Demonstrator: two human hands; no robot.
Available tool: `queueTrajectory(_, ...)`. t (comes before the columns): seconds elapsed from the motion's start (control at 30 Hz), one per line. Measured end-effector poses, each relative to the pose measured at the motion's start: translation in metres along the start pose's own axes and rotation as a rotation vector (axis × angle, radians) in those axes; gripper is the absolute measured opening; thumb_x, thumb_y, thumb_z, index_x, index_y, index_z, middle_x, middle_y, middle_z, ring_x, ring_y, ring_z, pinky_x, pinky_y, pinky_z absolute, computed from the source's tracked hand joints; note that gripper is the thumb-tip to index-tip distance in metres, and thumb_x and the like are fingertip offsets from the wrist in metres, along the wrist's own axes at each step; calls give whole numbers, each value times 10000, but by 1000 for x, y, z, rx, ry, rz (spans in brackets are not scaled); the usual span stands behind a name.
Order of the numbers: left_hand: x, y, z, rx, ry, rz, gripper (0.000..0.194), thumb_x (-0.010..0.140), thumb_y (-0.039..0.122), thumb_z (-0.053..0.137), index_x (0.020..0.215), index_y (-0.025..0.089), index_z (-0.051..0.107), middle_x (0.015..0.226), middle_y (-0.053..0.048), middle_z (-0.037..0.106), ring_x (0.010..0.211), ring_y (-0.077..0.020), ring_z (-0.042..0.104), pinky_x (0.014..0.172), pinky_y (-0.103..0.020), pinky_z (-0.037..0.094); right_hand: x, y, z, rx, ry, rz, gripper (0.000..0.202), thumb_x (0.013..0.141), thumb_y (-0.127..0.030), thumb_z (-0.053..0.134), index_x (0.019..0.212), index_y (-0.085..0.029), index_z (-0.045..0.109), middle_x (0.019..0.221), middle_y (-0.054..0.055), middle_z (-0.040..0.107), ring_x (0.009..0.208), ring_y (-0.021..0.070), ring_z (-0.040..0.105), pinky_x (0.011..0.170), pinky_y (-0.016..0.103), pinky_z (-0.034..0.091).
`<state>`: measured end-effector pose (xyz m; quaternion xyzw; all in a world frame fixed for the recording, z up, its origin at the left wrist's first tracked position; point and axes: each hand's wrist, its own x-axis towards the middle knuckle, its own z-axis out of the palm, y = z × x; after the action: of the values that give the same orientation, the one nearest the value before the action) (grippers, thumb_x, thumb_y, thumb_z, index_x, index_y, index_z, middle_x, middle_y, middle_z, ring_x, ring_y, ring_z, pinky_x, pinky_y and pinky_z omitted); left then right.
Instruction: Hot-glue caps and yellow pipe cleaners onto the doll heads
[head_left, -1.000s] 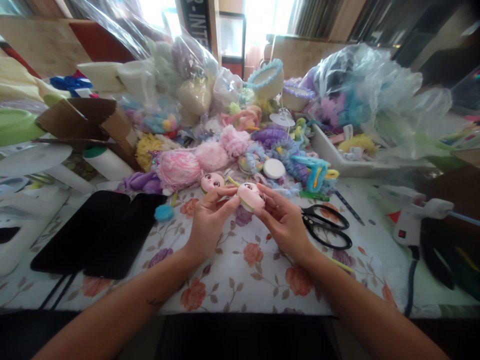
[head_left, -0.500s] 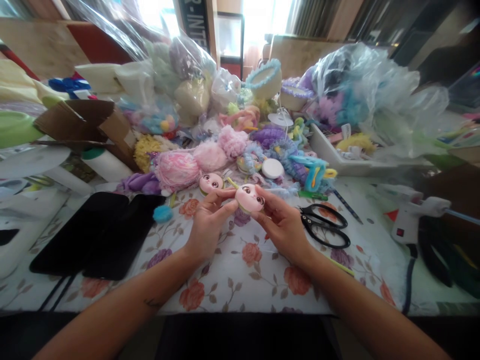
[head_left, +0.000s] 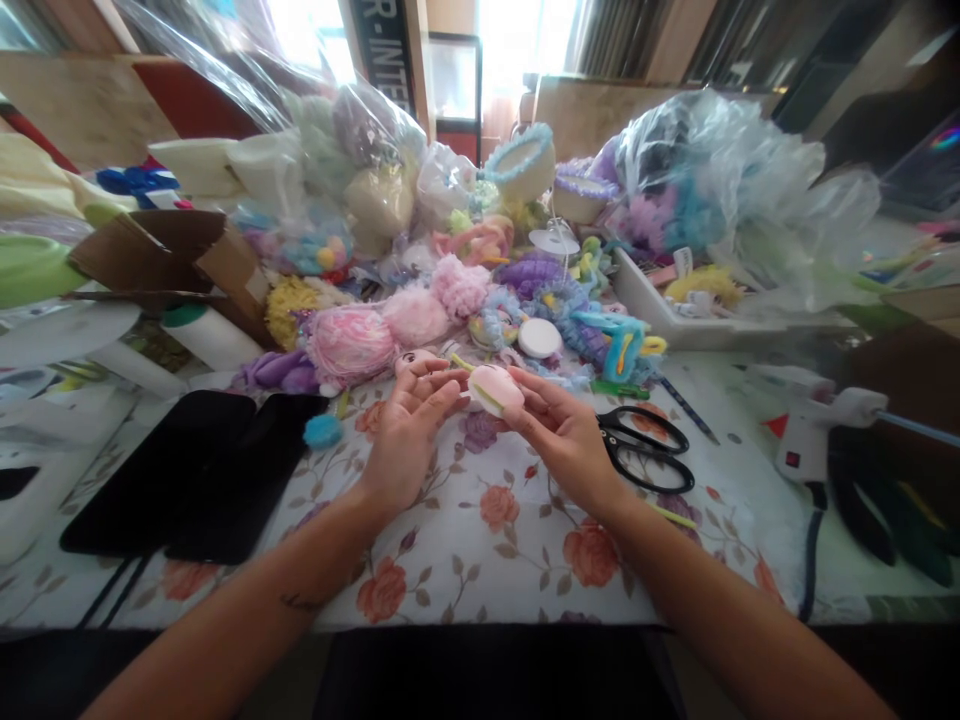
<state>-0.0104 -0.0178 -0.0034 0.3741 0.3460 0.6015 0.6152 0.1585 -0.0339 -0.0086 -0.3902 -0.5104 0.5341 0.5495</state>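
Note:
A small pink doll face point(head_left: 493, 388) with a yellow-green edge is tilted, so its painted eyes hardly show. My right hand point(head_left: 568, 432) grips it at its right side, thumb below and fingers above. Beside its left edge, my left hand point(head_left: 401, 432) has its fingers apart; whether a fingertip touches the face I cannot tell. A second doll face point(head_left: 411, 360) lies behind my left hand, partly covered by the fingers. Black-handled scissors point(head_left: 652, 450) rest just right of my right hand.
Pink yarn balls point(head_left: 352, 342) and other fluffy pieces are heaped behind my hands. Black tablet-like slabs point(head_left: 165, 470) and a blue pompom point(head_left: 323, 430) lie left. On the right are a glue gun point(head_left: 814, 425), a pencil point(head_left: 688, 410) and a white tray point(head_left: 652, 310).
The held doll face has turned from facing me to a tilted, edge-on position. My left fingers have loosened and spread away from it, while my right hand keeps hold.

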Motion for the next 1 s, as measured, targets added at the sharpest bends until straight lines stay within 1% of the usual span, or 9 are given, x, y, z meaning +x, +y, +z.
queueTrajectory(0.1, -2, -2, 2, -20, -44, -104, 325, 807, 224, 707, 1104, 190, 579, 1083, -45, 675, 1044, -161, 624, 937, -278, 460, -1, 1, 1, -27, 8, -2, 488, 798, -323, 732, 1245, -170, 609, 1282, 112, 647, 1149, 273, 631, 924, 408, 564)
queueTrajectory(0.2, -4, -4, 5, -37, -150, -237, 386, 821, 262, 694, 1175, 160, 579, 1146, -92, 666, 1052, -195, 631, 936, -304, 468, -2, 1, 2, -38, 10, -11, 488, 803, -320, 726, 1248, -159, 605, 1256, 115, 663, 1139, 266, 638, 932, 396, 559)
queueTrajectory(0.3, -6, -6, 6, -25, -204, -242, 387, 836, 252, 676, 1200, 155, 586, 1180, -100, 662, 1090, -208, 622, 966, -316, 460, -2, 0, 4, -49, 4, -5, 505, 801, -321, 727, 1256, -143, 600, 1233, 126, 675, 1127, 271, 644, 923, 392, 563)
queueTrajectory(0.47, -6, -9, 5, -12, -181, -209, 314, 826, 233, 681, 1129, 171, 629, 1123, -74, 687, 1048, -195, 640, 955, -316, 471, -2, -2, 5, -55, -29, 4, 503, 798, -359, 724, 1253, -177, 612, 1248, 106, 669, 1134, 275, 638, 930, 402, 559)
queueTrajectory(0.63, -7, -10, 3, -3, -159, -171, 334, 783, 229, 725, 1102, 184, 639, 1039, -62, 708, 982, -195, 663, 881, -304, 499, -3, -3, 6, -116, -37, 5, 516, 804, -366, 709, 1265, -161, 600, 1181, 116, 697, 1052, 275, 673, 886, 415, 573)
queueTrajectory(0.77, -7, -8, 3, -37, -159, -207, 291, 770, 206, 721, 1048, 159, 649, 1031, -71, 711, 998, -203, 661, 918, -318, 490, -2, -1, 5, -188, -43, -47, 474, 822, -350, 688, 1254, -171, 609, 1236, 110, 666, 1074, 258, 655, 881, 378, 561)
queueTrajectory(0.87, -6, -7, 4, -83, -161, -227, 293, 762, 176, 711, 1043, 168, 629, 1041, -62, 708, 1005, -201, 661, 920, -329, 494, -2, -2, 4, -357, -37, -95, 451, 849, -341, 658, 1269, -183, 604, 1204, 89, 678, 958, 213, 666, 821, 340, 555)
queueTrajectory(0.93, -6, -6, 5, -90, -141, -227, 310, 747, 159, 714, 1036, 182, 605, 1003, -48, 713, 955, -190, 673, 878, -319, 505, -2, -3, 4, -463, -27, -129, 443, 864, -346, 640, 1277, -191, 593, 1180, 82, 679, 850, 181, 655, 740, 312, 546)
queueTrajectory(1.0, -5, -6, 5, -85, -109, -208, 304, 736, 151, 716, 1007, 191, 583, 950, -32, 714, 917, -184, 678, 852, -317, 508, -3, -5, 4, -551, 10, -156, 411, 858, -367, 647, 1227, -192, 605, 1133, 78, 680, 749, 157, 623, 659, 290, 520)
